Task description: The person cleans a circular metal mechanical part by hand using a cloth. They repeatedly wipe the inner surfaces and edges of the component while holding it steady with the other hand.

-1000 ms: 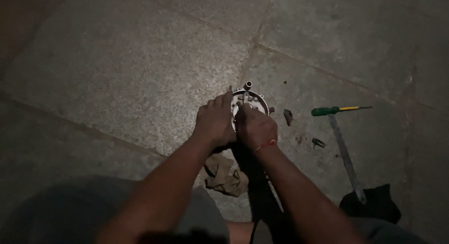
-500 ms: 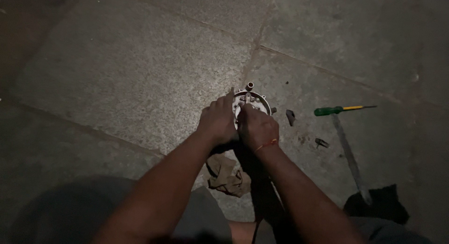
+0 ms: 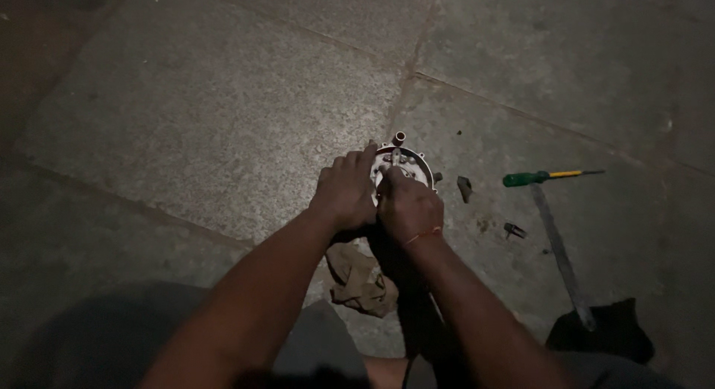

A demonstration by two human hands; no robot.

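A round grey metal part [image 3: 412, 164] with small studs on its face rests on the stone floor. My left hand [image 3: 344, 192] lies over its left side, fingers curled around the rim. My right hand [image 3: 406, 203], with a thin band at the wrist, presses on the part's top from the near side, fingertips pinched together on something small that I cannot make out. Most of the part is hidden under both hands.
A green-handled screwdriver [image 3: 547, 176] lies to the right, with a long flat metal bar [image 3: 560, 255] below it ending on a dark cloth [image 3: 607, 333]. Two small metal pieces [image 3: 465, 188] [image 3: 514, 229] lie between. A crumpled brown rag [image 3: 360, 279] sits under my forearms.
Both hands stay on the round part; the fingers shift slightly on it. The view drifts a little. The tools on the floor have not moved.
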